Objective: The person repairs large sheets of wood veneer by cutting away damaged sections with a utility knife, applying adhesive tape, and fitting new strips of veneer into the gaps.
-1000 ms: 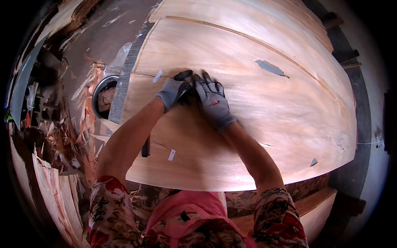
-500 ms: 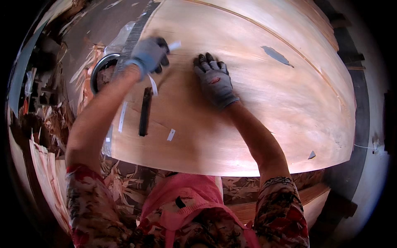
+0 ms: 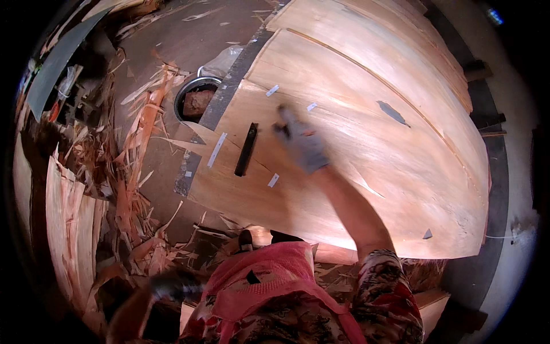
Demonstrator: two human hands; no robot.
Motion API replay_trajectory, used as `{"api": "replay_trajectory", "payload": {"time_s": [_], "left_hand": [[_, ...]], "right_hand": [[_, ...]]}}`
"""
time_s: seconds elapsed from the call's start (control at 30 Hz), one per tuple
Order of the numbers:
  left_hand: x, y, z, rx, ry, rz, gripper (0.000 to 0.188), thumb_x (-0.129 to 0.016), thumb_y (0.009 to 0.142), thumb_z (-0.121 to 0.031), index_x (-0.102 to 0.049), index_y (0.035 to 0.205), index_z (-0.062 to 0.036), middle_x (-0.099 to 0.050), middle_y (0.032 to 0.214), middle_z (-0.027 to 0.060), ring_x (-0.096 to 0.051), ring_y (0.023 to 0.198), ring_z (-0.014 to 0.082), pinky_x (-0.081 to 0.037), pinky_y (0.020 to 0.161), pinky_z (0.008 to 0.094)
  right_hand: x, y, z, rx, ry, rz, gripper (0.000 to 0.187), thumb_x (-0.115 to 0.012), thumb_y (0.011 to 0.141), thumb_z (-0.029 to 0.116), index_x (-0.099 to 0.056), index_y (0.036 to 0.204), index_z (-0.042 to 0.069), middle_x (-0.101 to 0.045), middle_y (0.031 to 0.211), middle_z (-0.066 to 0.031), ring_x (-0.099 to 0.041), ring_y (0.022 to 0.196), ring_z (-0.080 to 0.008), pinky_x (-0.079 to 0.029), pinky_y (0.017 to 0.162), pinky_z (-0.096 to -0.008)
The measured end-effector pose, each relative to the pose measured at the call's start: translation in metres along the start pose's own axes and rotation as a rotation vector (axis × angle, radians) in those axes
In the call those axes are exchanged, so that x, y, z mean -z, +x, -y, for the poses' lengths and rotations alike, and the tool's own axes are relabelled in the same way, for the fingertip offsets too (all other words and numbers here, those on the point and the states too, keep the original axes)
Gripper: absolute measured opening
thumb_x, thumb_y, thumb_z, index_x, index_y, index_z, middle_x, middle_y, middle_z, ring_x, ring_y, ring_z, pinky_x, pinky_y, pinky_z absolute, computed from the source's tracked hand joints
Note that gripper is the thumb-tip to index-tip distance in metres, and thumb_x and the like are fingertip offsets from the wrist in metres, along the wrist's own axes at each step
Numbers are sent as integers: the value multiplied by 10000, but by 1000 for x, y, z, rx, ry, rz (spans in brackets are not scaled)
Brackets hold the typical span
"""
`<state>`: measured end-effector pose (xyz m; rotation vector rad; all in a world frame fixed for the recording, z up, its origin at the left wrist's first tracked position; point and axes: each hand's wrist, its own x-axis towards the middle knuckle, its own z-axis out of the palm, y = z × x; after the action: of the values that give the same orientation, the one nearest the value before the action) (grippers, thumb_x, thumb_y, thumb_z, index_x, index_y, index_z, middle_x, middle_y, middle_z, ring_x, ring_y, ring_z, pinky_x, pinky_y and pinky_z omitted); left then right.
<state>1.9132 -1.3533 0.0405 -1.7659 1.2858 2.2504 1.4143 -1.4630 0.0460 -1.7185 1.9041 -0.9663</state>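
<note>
My right hand (image 3: 305, 146), in a grey glove with dark fingertips, is over a pale wood veneer sheet (image 3: 344, 189). Motion smears it, but its fingers look apart and I see nothing in them. Two short white tape pieces (image 3: 272, 90) lie on the sheet just beyond that hand. Left of it are a dark narrow bar (image 3: 246, 149), a longer white strip (image 3: 216, 150) and another small white piece (image 3: 273, 180). My left hand (image 3: 175, 285), gloved and blurred, is low at the left beside my pink apron (image 3: 260, 269). Its fingers cannot be made out.
A round metal-rimmed container (image 3: 179, 106) with a reddish-brown block inside stands left of the sheet. Torn veneer scraps (image 3: 129, 189) litter the left side. A grey patch (image 3: 393, 113) marks the sheet near a long seam. A dark ledge (image 3: 497, 172) runs along the right.
My left hand has left the sheet and dropped back to my side. Tape pieces now lie at the sheet's far left part. My right hand has shifted over the sheet, and the view has turned.
</note>
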Motion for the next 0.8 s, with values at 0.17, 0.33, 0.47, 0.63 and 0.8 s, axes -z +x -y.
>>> {"api": "replay_trajectory", "payload": {"time_s": [0.17,0.33,0.47,0.63,0.8], "left_hand": [[-7,13,132,187,-274,-269,347,-554,982,-293,-552,1196,-18,-594,1028,100,-569,826,194,-467,714,301],[18,34,164,157,-329,-464,357,-519,1003,-255,-509,1276,-25,-539,1171,101,-524,987,211,-434,835,317],[45,37,159,114,-287,-572,376,-491,1019,-224,-474,1340,-30,-495,1286,103,-488,1116,225,-408,932,329],[78,8,134,-54,-214,-704,410,-456,1039,-186,-431,1420,-36,-441,1430,105,-443,1277,242,-376,1053,345],[9,24,-19,-751,683,-700,491,-532,974,-27,-415,1451,-6,-433,1500,150,-392,1400,285,-316,1145,400]], "right_hand": [[-61,-7,16,34,-300,-66,700,-678,848,479,-489,1322,0,-687,974,-202,-669,899,-377,-524,762,-492],[-86,0,31,6,-462,20,522,-709,800,437,-595,1131,51,-681,891,-170,-660,828,-353,-513,721,-467],[-80,7,24,-144,-365,57,450,-666,832,368,-601,1163,71,-678,951,-196,-656,881,-362,-515,745,-484],[-23,-20,-27,-159,748,-73,348,-580,908,119,-579,1254,76,-620,926,-32,-583,783,-149,-527,699,-305],[30,-77,1,-261,1133,145,429,-578,985,288,-530,1362,88,-601,796,-23,-589,704,-164,-485,669,-283]]}}
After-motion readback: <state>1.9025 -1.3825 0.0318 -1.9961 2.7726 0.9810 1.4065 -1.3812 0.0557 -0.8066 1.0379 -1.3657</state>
